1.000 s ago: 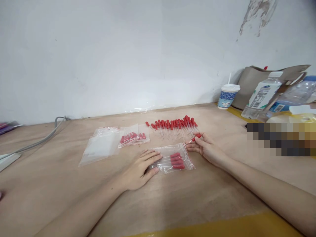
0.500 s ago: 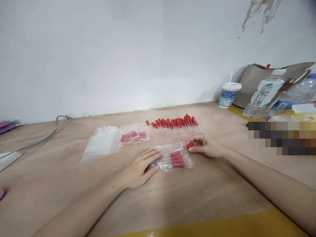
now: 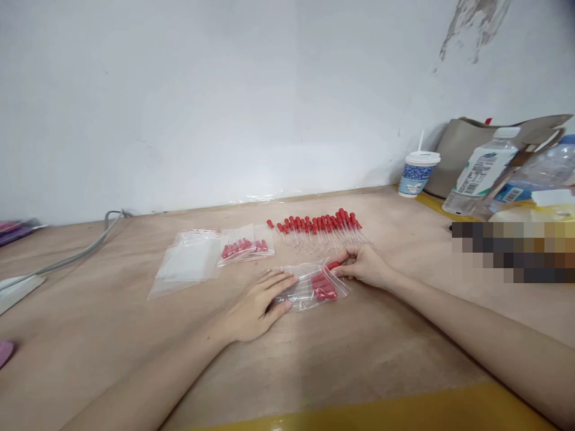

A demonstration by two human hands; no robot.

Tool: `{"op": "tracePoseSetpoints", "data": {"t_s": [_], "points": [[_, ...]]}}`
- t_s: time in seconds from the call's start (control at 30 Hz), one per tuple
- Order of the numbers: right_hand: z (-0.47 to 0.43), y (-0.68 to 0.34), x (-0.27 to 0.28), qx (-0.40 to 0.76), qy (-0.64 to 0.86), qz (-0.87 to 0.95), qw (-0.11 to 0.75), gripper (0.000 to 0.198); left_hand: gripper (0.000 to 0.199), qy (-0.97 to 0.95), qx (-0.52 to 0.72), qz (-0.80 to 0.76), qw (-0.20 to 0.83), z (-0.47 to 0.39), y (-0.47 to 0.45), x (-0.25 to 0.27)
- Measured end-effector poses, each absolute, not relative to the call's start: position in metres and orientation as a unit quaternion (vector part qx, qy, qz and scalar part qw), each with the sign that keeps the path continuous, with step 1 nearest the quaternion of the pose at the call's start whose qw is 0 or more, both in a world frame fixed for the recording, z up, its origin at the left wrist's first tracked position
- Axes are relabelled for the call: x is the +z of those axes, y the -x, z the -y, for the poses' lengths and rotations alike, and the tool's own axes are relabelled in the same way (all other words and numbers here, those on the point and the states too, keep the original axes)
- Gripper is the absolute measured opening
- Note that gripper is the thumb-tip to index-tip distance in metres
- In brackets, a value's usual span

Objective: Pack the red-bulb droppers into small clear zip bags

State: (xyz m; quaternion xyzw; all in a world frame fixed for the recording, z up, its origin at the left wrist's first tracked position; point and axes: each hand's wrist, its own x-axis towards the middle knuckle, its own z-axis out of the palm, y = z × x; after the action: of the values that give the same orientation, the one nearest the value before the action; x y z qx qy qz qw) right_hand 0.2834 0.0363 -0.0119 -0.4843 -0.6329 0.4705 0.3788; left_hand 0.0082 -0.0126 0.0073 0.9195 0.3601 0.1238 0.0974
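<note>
My left hand (image 3: 258,305) lies flat with spread fingers on the closed end of a clear zip bag (image 3: 299,296), pressing it to the table. Several glass droppers with red rubber bulbs (image 3: 323,287) lie side by side in the bag, bulbs towards its mouth on the right. My right hand (image 3: 362,266) is at that mouth, its thumb and fingers pinching the red bulb of another dropper (image 3: 333,265). The rest of that dropper is hard to make out through the plastic. Behind the bag is a row of loose red-bulbed droppers (image 3: 314,225), glass ends facing me.
Filled bags of droppers (image 3: 242,246) lie left of the row, beside flat clear bags (image 3: 186,257). A grey cable (image 3: 85,251) runs at the left. At the right stand a paper cup (image 3: 417,173), a plastic bottle (image 3: 480,170) and a grey bag (image 3: 453,143).
My right hand has moved left, bringing the dropper's red bulb into the bag's mouth. The droppers inside have shifted slightly. My left hand stays on the bag.
</note>
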Motion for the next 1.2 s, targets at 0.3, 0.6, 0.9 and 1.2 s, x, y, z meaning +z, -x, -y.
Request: {"op": "tracePoseSetpoints", "data": {"t_s": [0.3, 0.6, 0.9, 1.2], "points": [[-0.035, -0.281, -0.017, 0.376, 0.484, 0.675, 0.411, 0.025, 0.043, -0.920, 0.128, -0.359, 0.091, 0.012, -0.008, 0.006], [-0.035, -0.274, -0.026, 0.303, 0.496, 0.693, 0.427, 0.017, 0.043, -0.922, 0.127, -0.353, 0.094, 0.011, -0.009, 0.006], [-0.032, -0.290, -0.014, 0.298, 0.431, 0.765, 0.374, 0.025, 0.043, -0.920, 0.131, -0.355, 0.105, 0.012, -0.008, 0.007], [-0.026, -0.313, -0.008, 0.137, 0.309, 0.894, 0.294, 0.031, 0.043, -0.922, 0.117, -0.353, 0.112, 0.011, -0.007, 0.007]]}}
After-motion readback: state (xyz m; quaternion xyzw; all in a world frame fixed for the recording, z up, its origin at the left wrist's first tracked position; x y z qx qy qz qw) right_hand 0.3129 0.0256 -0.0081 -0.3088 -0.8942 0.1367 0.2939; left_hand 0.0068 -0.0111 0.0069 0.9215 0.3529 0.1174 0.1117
